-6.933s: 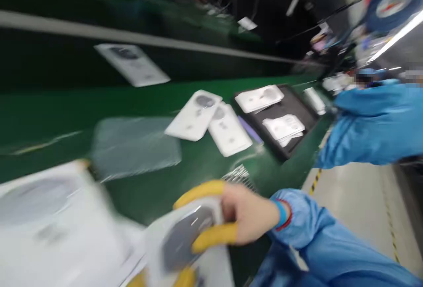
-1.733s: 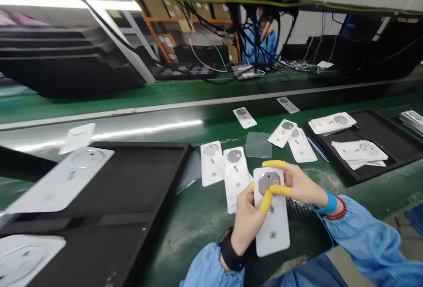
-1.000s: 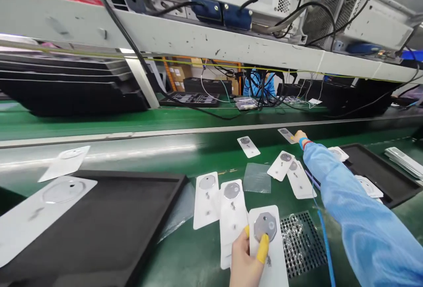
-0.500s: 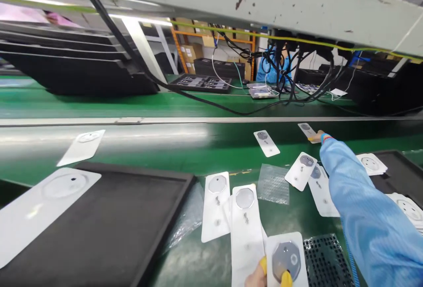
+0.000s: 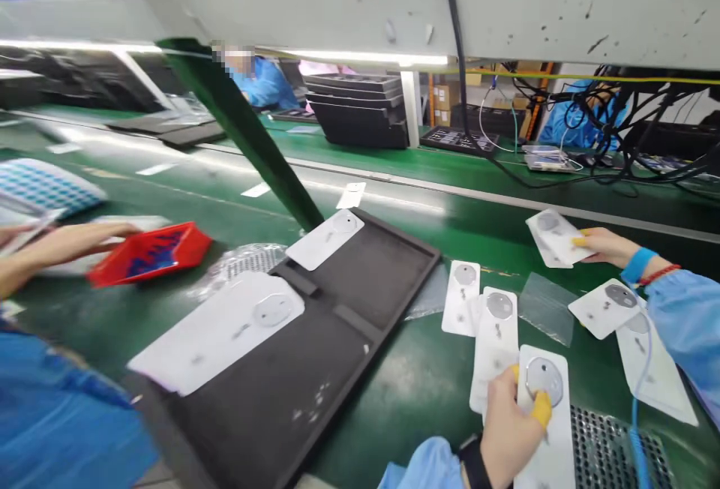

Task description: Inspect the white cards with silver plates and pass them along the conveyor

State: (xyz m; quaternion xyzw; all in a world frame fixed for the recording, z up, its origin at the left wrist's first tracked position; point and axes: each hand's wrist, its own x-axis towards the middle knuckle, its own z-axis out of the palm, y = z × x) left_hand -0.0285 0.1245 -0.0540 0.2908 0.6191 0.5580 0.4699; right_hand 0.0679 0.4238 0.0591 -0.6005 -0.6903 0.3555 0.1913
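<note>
My left hand [image 5: 509, 418], with yellow finger covers and a black watch at the wrist, grips a white phone back panel [image 5: 543, 436] with a round grey camera area. Thumb and fingers pinch its left side. Beside it, another white panel [image 5: 495, 339] overlaps one more panel [image 5: 461, 298] lying on the green surface. Above the belt, my right hand [image 5: 604, 245], wearing a blue wrist strap, is closed on two overlapping phone back panels [image 5: 551, 230]. Beneath my right forearm, a panel [image 5: 604, 309] partly covers another panel [image 5: 655, 369].
A black tray [image 5: 337, 354] with two large panels stands left of my hands. Farther left, a co-worker's hand [image 5: 84, 241] is at a red bin [image 5: 191, 249] holding small blue pieces. Clear bags [image 5: 545, 309] and a dotted black sheet [image 5: 613, 436] lie nearby. Cables [image 5: 607, 129] hang behind.
The view has swung left, revealing the co-worker and red bin. My right hand has drawn back from the far belt with two panels. My left hand still holds its panel.
</note>
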